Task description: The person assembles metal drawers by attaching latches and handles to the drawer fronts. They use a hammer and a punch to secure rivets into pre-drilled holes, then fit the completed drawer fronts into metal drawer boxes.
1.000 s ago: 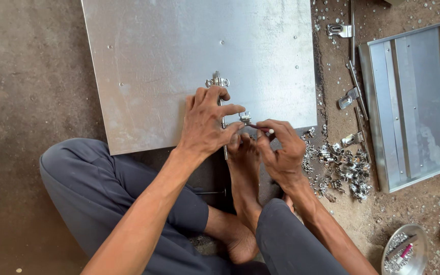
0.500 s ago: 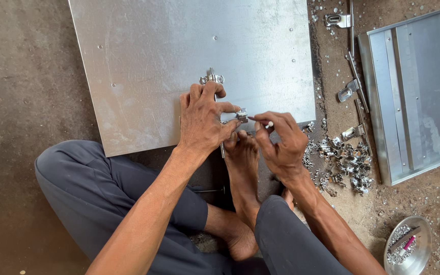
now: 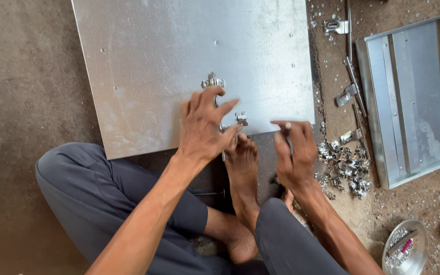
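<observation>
Galvanised steel sheet (image 3: 179, 61) lies on the dirt floor as the left hand (image 3: 204, 130) presses a sliding bolt latch (image 3: 215, 89) near its edge, fingers spread; the right hand (image 3: 294, 153), pinching a small fastener, looks ready to set it, which calls for careful alignment.

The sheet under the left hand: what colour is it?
Dull silver-grey bare metal sheet, seen in the head view under the left hand.

The right hand (image 3: 294, 153) now sits apart from the left hand (image 3: 204, 130) (no longer touching). Its grip has left the small bracket (image 3: 241, 118) on the metal sheet (image 3: 189, 56).
</observation>
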